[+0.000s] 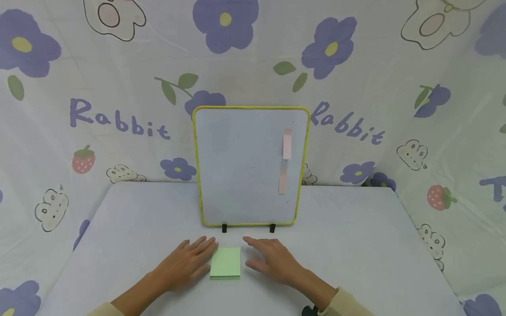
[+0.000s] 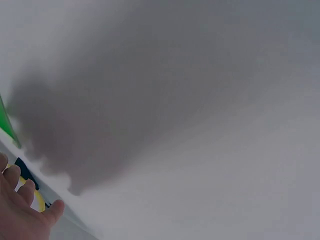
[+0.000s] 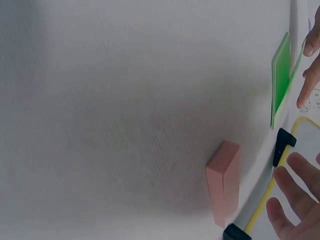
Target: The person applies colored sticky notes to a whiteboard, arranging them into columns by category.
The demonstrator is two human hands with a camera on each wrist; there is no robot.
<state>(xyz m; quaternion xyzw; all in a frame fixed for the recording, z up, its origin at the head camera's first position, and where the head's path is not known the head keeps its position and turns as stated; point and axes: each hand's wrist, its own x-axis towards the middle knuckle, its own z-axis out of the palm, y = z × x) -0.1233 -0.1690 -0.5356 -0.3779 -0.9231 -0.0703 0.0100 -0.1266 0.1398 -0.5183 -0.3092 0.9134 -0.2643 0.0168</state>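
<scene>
A square pad of light green sticky notes [image 1: 225, 262] lies flat on the white table between both hands. My left hand [image 1: 187, 263] is at the pad's left side, fingers straight and spread, fingertips right at its edge. Off the pad's right side, my right hand [image 1: 274, 261] hovers with fingers loosely extended and thumb apart, nothing between them. In the right wrist view a thick pink pad [image 3: 224, 182] stands on the table close to that hand; in the head view the hand hides it. The right wrist view also shows the green pad [image 3: 281, 80] edge-on.
Behind the hands, a yellow-framed whiteboard [image 1: 245, 166] leans upright on small black feet [image 1: 224, 228]. Two pale pink paper strips [image 1: 287, 145] cling to its right side, one above the other. A dark object [image 1: 309, 310] lies by the right sleeve. Patterned cloth [image 1: 253, 74] hangs around the table.
</scene>
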